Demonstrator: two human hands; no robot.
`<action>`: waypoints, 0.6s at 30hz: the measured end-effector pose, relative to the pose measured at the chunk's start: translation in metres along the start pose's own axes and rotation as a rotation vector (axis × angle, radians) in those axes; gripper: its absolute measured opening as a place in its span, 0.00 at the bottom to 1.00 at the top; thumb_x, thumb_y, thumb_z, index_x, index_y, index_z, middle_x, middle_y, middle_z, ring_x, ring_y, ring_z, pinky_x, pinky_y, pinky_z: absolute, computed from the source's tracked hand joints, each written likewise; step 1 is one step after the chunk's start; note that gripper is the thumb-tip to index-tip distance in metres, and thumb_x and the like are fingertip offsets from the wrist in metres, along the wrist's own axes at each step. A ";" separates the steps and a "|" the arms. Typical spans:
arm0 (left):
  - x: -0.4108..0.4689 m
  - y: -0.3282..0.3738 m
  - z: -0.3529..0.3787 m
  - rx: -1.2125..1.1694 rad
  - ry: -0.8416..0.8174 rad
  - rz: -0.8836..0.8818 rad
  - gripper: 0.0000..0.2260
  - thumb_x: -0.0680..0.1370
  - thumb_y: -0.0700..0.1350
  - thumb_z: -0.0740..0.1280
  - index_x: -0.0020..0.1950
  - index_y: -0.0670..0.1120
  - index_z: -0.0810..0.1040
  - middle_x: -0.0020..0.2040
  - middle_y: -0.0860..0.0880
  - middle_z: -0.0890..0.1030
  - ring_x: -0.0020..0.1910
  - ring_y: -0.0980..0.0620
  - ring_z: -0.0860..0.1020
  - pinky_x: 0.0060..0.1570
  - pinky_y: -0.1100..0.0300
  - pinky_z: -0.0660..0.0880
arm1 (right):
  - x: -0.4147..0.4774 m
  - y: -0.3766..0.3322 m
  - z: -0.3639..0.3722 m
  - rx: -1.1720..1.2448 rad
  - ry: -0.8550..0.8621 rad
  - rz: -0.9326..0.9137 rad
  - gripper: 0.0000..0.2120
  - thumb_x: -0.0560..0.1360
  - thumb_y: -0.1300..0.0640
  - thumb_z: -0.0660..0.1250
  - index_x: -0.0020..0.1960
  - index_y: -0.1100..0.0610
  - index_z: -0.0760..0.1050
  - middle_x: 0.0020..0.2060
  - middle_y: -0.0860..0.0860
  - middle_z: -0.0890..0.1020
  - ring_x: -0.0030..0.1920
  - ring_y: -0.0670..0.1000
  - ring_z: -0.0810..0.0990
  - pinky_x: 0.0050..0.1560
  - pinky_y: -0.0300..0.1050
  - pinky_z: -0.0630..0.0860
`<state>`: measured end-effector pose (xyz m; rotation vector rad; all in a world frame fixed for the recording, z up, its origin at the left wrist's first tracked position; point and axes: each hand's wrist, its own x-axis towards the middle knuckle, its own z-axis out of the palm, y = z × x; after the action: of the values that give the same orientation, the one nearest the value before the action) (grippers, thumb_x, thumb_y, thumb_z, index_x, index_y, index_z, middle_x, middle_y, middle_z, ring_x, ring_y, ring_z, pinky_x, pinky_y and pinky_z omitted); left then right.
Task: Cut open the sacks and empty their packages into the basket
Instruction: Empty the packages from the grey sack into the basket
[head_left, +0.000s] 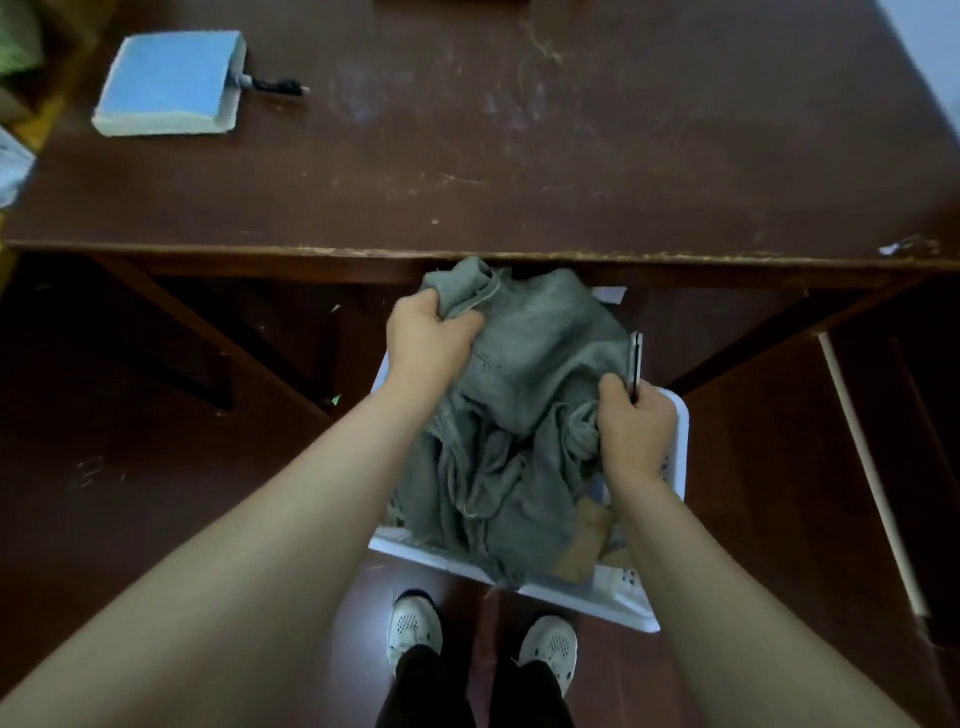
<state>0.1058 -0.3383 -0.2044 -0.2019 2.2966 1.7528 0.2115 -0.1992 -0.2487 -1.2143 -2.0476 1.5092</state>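
A grey-green woven sack (524, 374) hangs crumpled over a white plastic basket (613, 597) on the floor in front of the table. My left hand (428, 338) grips the sack's upper left corner. My right hand (634, 431) grips a bunched fold on the sack's right side and also holds a thin dark knife (635, 364) that points up from the fist. Brown packages (584, 540) show in the basket under the sack's lower right edge. Most of the basket's inside is hidden by the cloth.
A dark brown wooden table (519, 156) stands just beyond the basket. On its far left lie a blue box (169, 85) and a small black tool (272, 85). My two white shoes (415, 631) stand right behind the basket. A pale rod (872, 478) leans at the right.
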 end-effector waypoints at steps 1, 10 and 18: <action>-0.002 0.002 -0.001 -0.050 0.008 0.007 0.11 0.65 0.44 0.70 0.44 0.40 0.81 0.44 0.41 0.84 0.47 0.43 0.82 0.48 0.44 0.80 | 0.000 -0.003 0.001 0.041 -0.018 -0.046 0.19 0.72 0.60 0.63 0.27 0.53 0.60 0.23 0.49 0.64 0.28 0.50 0.63 0.32 0.46 0.61; -0.022 -0.004 0.009 0.025 -0.261 0.168 0.08 0.70 0.38 0.71 0.48 0.38 0.81 0.46 0.48 0.79 0.48 0.53 0.78 0.50 0.61 0.75 | 0.002 -0.013 -0.008 0.251 -0.266 0.345 0.14 0.76 0.53 0.64 0.36 0.60 0.74 0.32 0.55 0.78 0.35 0.50 0.77 0.35 0.42 0.71; -0.072 -0.078 0.027 0.032 -0.635 -0.121 0.03 0.70 0.44 0.70 0.42 0.47 0.81 0.44 0.52 0.81 0.46 0.56 0.79 0.53 0.57 0.75 | 0.000 0.015 -0.003 0.168 -0.447 0.609 0.14 0.71 0.60 0.72 0.56 0.62 0.79 0.42 0.58 0.84 0.41 0.57 0.83 0.42 0.48 0.80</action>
<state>0.1981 -0.3356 -0.2636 0.1944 1.8059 1.4467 0.2196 -0.1963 -0.2608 -1.6411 -1.8161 2.3617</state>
